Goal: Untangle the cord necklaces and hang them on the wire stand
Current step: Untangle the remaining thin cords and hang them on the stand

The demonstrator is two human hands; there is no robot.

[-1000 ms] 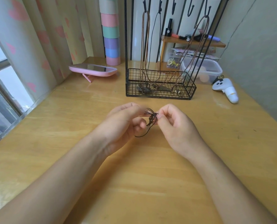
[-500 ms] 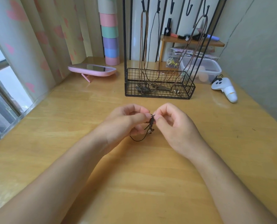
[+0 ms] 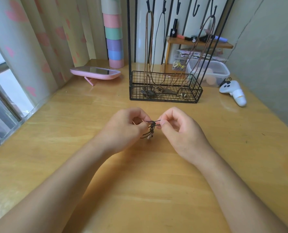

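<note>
Upper left of frame: I see a pink mirror [image 3: 96, 73] lying face up on the tabletop [image 3: 140, 190]. A pastel column [image 3: 113, 31] stands just behind its right end.

Centre, left of the midline: the left hand [image 3: 124, 130] has its fingers curled. Its thumb and forefinger pinch the cord [image 3: 151, 127].

The cord is a small, dark, tangled bundle held between both hands at mid-frame. Short loops stretch sideways to each hand, and a small pale metal piece hangs at its lower end. I cannot tell whether the lowest loop touches the tabletop.

Upper centre: the stand [image 3: 165, 91] sits on the tabletop, well apart from the hands. A brown necklace [image 3: 150, 47], a black necklace [image 3: 163, 39] and a second brown necklace [image 3: 205, 31] hang from its top hooks. Their lower ends lie in its basket base.

Centre, right of the midline: the right hand [image 3: 178, 130] has its fingers curled. Its thumb and forefinger pinch the cord's other side.

Upper right: a clear box [image 3: 207, 71] sits behind the stand. A white controller [image 3: 232, 91] lies beside the box.
</note>
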